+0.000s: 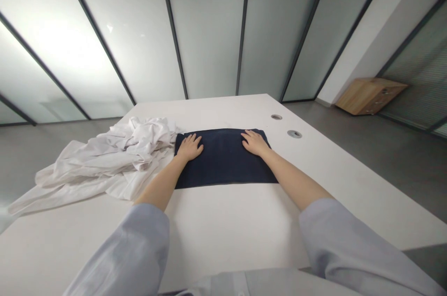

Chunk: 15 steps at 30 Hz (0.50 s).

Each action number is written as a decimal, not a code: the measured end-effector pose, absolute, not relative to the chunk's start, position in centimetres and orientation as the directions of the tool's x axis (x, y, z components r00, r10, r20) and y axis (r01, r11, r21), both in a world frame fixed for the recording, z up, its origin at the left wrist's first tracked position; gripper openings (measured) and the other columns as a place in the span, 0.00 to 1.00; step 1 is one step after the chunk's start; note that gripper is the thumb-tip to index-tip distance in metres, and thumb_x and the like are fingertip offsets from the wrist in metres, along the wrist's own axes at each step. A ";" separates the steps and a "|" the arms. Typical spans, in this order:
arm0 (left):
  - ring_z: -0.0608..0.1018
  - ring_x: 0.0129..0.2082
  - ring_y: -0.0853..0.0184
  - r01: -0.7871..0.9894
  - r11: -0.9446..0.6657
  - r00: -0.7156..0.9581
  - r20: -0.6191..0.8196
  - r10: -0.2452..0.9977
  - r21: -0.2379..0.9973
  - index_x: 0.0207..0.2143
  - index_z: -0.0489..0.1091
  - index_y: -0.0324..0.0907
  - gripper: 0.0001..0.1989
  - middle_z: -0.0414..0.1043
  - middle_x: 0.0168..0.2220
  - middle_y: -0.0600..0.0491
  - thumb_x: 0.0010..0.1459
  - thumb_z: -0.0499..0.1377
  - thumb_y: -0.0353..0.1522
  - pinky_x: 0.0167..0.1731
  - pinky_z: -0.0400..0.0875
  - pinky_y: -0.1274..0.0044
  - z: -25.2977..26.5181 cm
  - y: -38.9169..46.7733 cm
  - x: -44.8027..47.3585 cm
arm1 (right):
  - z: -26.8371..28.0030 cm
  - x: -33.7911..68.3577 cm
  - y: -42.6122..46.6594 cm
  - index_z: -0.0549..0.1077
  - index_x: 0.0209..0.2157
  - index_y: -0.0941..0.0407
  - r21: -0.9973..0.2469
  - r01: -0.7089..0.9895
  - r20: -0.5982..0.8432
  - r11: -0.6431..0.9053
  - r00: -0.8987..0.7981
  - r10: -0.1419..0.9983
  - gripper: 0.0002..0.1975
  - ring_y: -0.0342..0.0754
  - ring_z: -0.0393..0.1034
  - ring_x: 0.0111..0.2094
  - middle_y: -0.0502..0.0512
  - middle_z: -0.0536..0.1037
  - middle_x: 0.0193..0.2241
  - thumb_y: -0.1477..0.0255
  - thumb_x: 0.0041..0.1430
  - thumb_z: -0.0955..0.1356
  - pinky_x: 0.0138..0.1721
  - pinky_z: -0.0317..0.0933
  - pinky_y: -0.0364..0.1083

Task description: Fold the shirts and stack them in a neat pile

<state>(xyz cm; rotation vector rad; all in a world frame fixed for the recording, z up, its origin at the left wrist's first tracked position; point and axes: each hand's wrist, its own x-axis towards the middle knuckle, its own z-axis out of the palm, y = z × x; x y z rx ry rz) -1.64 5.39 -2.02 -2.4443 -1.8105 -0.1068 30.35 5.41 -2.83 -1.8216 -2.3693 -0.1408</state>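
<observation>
A dark navy folded cloth (223,158) lies flat on the white table, roughly a rectangle with its long side across my view. My left hand (190,147) rests palm down on its upper left part, fingers spread. On the upper right part lies my right hand (255,143), also flat with the fingers apart. Neither hand grips the fabric. Just left of the navy cloth is a crumpled heap of white fabric (136,147), reaching close to its left edge. Whether the navy cloth is a garment I cannot tell.
The white table (230,231) extends to both sides, and the white heap hangs over its left edge. Two round metal grommets (294,134) are set in the tabletop at the right. A wooden cabinet (370,96) stands on the floor far right. Frosted glass panels (209,30) line the back.
</observation>
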 end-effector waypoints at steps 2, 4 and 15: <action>0.53 0.67 0.55 0.960 -0.280 0.281 0.047 0.959 -0.027 0.67 0.52 0.44 0.31 0.49 0.68 0.45 0.65 0.41 0.46 0.62 0.50 0.60 -2.1 5.6 -1.7 | -3.0 30.5 5.7 0.61 0.63 0.59 -0.024 0.964 0.116 0.266 -0.261 0.958 0.27 0.56 0.51 0.65 0.62 0.59 0.64 0.66 0.66 0.56 0.62 0.47 0.54; 0.50 0.68 0.54 0.962 -0.274 0.274 0.004 0.962 -0.024 0.67 0.50 0.44 0.33 0.46 0.69 0.46 0.65 0.39 0.49 0.62 0.48 0.57 -2.1 5.8 -1.7 | -3.1 30.7 6.1 0.60 0.64 0.58 -0.036 0.964 0.079 0.265 -0.262 0.962 0.27 0.56 0.50 0.65 0.62 0.58 0.65 0.64 0.67 0.55 0.63 0.47 0.55; 0.55 0.66 0.59 0.881 -0.467 0.472 0.109 0.875 -0.071 0.67 0.52 0.44 0.33 0.51 0.67 0.47 0.65 0.42 0.50 0.64 0.47 0.67 -1.3 3.9 -0.7 | -2.8 31.6 8.4 0.60 0.64 0.57 -0.054 0.960 0.079 0.275 -0.271 0.959 0.29 0.57 0.48 0.66 0.62 0.56 0.66 0.57 0.68 0.54 0.64 0.43 0.57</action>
